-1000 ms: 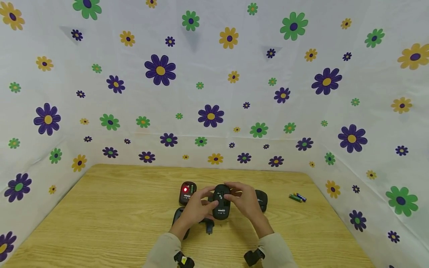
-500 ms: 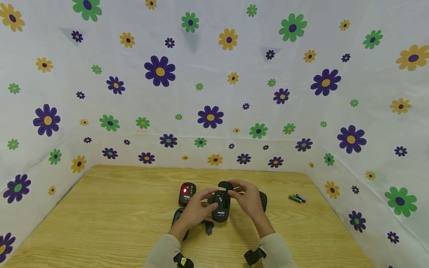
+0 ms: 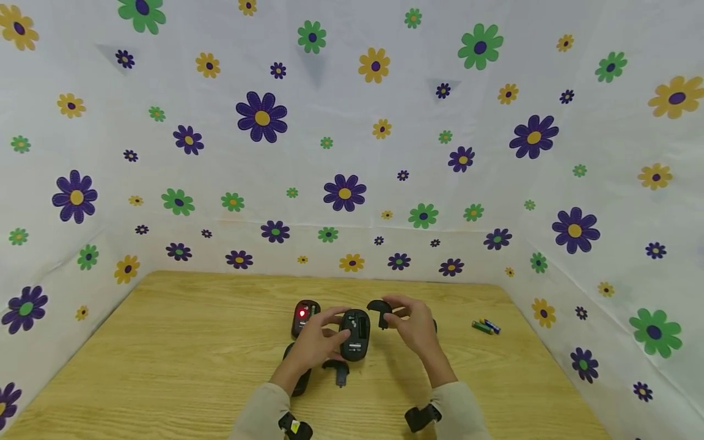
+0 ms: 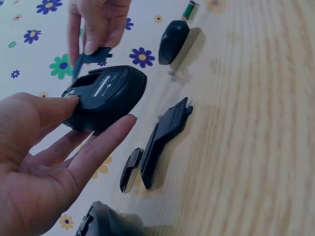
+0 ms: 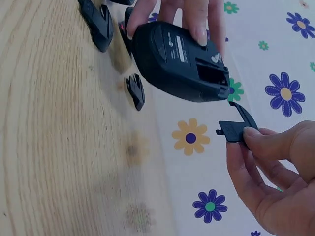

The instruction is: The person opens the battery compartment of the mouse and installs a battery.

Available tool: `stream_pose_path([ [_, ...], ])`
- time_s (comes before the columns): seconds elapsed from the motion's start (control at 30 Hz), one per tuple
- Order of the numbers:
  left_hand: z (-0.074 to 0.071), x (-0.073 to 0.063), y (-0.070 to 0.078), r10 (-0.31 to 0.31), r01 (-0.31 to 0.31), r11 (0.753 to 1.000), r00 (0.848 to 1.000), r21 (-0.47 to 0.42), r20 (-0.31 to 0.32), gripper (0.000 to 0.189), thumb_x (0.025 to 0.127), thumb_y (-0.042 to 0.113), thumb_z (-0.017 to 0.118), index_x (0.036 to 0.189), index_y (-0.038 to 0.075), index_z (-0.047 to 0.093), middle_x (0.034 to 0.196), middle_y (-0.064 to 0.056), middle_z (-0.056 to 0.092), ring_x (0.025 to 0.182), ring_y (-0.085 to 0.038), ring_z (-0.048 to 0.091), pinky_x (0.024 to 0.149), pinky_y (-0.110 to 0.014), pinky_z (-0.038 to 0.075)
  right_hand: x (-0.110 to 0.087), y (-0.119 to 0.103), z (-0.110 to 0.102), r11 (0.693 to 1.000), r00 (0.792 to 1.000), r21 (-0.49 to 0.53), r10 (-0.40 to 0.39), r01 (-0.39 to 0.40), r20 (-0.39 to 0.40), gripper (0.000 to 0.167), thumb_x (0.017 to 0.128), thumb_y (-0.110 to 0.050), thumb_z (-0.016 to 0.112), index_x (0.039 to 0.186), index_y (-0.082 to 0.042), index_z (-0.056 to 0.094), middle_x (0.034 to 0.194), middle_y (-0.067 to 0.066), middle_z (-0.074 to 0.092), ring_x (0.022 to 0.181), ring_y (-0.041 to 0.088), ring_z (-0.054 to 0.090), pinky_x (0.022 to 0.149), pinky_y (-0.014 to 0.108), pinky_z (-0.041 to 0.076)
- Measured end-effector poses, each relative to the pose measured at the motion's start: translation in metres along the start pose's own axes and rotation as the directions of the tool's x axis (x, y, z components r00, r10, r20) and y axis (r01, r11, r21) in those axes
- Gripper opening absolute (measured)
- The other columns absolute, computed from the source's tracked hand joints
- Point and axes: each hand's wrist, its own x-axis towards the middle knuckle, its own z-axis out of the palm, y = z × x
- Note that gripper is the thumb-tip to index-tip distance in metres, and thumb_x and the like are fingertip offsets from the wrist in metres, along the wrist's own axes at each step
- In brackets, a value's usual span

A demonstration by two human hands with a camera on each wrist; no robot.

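My left hand (image 3: 316, 339) holds a black computer mouse (image 3: 354, 335) by its sides, above the table, with its underside turned up. Its battery slot shows uncovered and dark in the right wrist view. Just to the right, my right hand (image 3: 414, 324) pinches a black battery cover (image 5: 232, 131) between thumb and fingers. That cover has a curved end and a flat tongue, and it is apart from the mouse. Below the held mouse, another battery cover (image 3: 341, 373) lies on the table; the left wrist view shows a further small cover (image 4: 130, 169) beside it.
An upturned mouse (image 3: 302, 324) with a red light lies behind my left hand. Another mouse (image 3: 301, 382) is partly hidden by my left forearm. One more mouse (image 4: 173, 42) sits behind my right hand. Green and blue batteries (image 3: 483, 327) lie at the right of the wooden table (image 3: 192, 354).
My right hand has pulled the battery cover off the mouse and moved it to the right. My left hand has shifted slightly left with the mouse.
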Motion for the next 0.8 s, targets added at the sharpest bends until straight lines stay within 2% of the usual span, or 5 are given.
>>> stream_pose_path([
  [0.23, 0.0, -0.002, 0.003, 0.003, -0.003, 1.0, 1.0, -0.02, 0.005, 0.051, 0.101, 0.009, 0.065, 0.151, 0.011, 0.051, 0.14, -0.028, 0.057, 0.1, -0.033, 0.074, 0.063, -0.047, 0.067, 0.004, 0.015, -0.005, 0.994, 0.996, -0.089, 0.062, -0.056, 0.064, 0.034, 0.09, 0.008, 0.072, 0.122, 0.0, 0.074, 0.109, 0.018, 0.073, 0.083, 0.024, 0.075, 0.066, 0.033, 0.066],
  [0.33, 0.0, -0.001, 0.002, -0.001, 0.001, 1.0, 1.0, -0.016, -0.002, 0.051, 0.101, 0.008, 0.065, 0.15, 0.011, 0.052, 0.14, -0.027, 0.057, 0.1, -0.032, 0.074, 0.063, -0.045, 0.068, 0.009, 0.019, -0.008, 0.991, 0.994, -0.119, 0.078, -0.068, 0.08, 0.032, 0.09, 0.008, 0.072, 0.121, 0.0, 0.075, 0.11, 0.02, 0.073, 0.084, 0.027, 0.076, 0.066, 0.034, 0.066],
  [0.47, 0.0, 0.0, 0.001, -0.003, 0.003, 1.0, 1.0, -0.016, -0.007, 0.05, 0.101, 0.008, 0.065, 0.149, 0.012, 0.053, 0.14, -0.028, 0.057, 0.101, -0.032, 0.074, 0.063, -0.044, 0.068, 0.018, 0.024, -0.013, 0.985, 0.992, -0.164, 0.076, -0.059, 0.102, 0.03, 0.089, 0.009, 0.072, 0.118, 0.0, 0.075, 0.109, 0.021, 0.074, 0.084, 0.029, 0.076, 0.065, 0.034, 0.066],
  [0.7, -0.003, 0.002, -0.001, -0.001, 0.001, 1.0, 1.0, -0.004, -0.008, 0.049, 0.101, 0.008, 0.065, 0.148, 0.014, 0.054, 0.139, -0.028, 0.058, 0.099, -0.03, 0.074, 0.063, -0.044, 0.068, 0.039, 0.027, -0.013, 0.966, 0.98, -0.249, 0.109, -0.066, 0.164, 0.028, 0.089, 0.008, 0.072, 0.116, 0.002, 0.075, 0.103, 0.02, 0.074, 0.071, 0.02, 0.073, 0.063, 0.033, 0.065],
  [0.8, -0.004, 0.001, -0.001, -0.006, 0.006, 1.0, 1.0, -0.013, -0.008, 0.049, 0.101, 0.008, 0.065, 0.149, 0.013, 0.053, 0.139, -0.028, 0.058, 0.099, -0.031, 0.075, 0.064, -0.046, 0.068, 0.048, 0.028, -0.012, 0.948, 0.974, -0.31, 0.133, -0.071, 0.183, 0.029, 0.088, 0.007, 0.073, 0.116, 0.001, 0.075, 0.102, 0.02, 0.075, 0.068, 0.017, 0.072, 0.064, 0.032, 0.064],
])
